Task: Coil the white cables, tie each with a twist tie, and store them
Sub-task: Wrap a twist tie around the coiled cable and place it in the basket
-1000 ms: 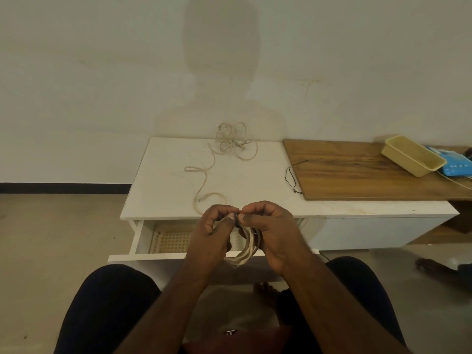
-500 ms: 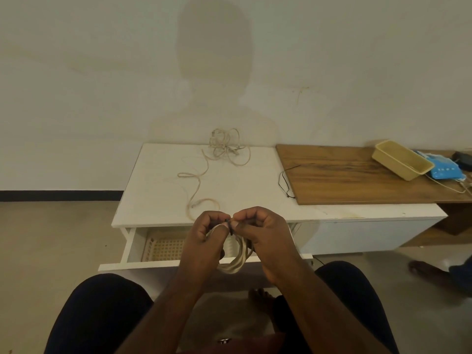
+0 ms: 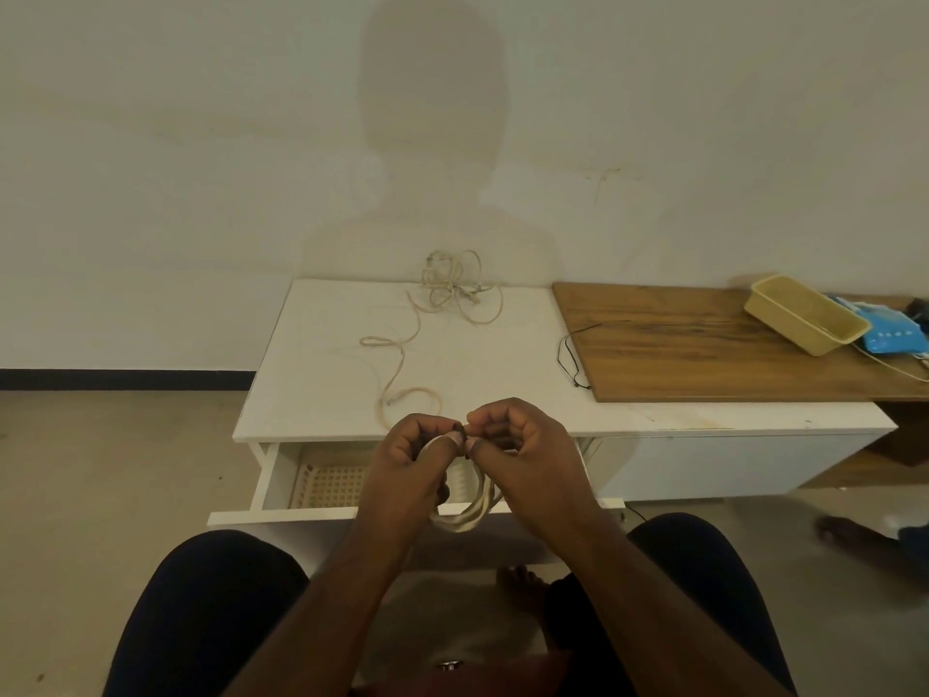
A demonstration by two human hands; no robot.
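A coiled white cable (image 3: 467, 515) hangs between my hands above the open drawer (image 3: 281, 515). My left hand (image 3: 409, 462) grips the top of the coil, and its fingertips meet those of my right hand (image 3: 523, 455). Both pinch a small dark twist tie (image 3: 460, 429) at the top of the coil. A second white cable (image 3: 437, 314) lies loose and tangled on the white table (image 3: 502, 364), trailing toward the front edge. A black twist tie (image 3: 570, 359) lies at the edge of the wooden board.
A cream perforated basket (image 3: 329, 482) sits inside the drawer. A wooden board (image 3: 704, 344) covers the table's right side and carries a yellow tray (image 3: 804, 314) and a blue packet (image 3: 895, 334). Another person's foot (image 3: 849, 533) is on the floor at right.
My hands stay together at the coil's top, fingertips working the tie. The view has shifted slightly; the coil hangs in the same place.
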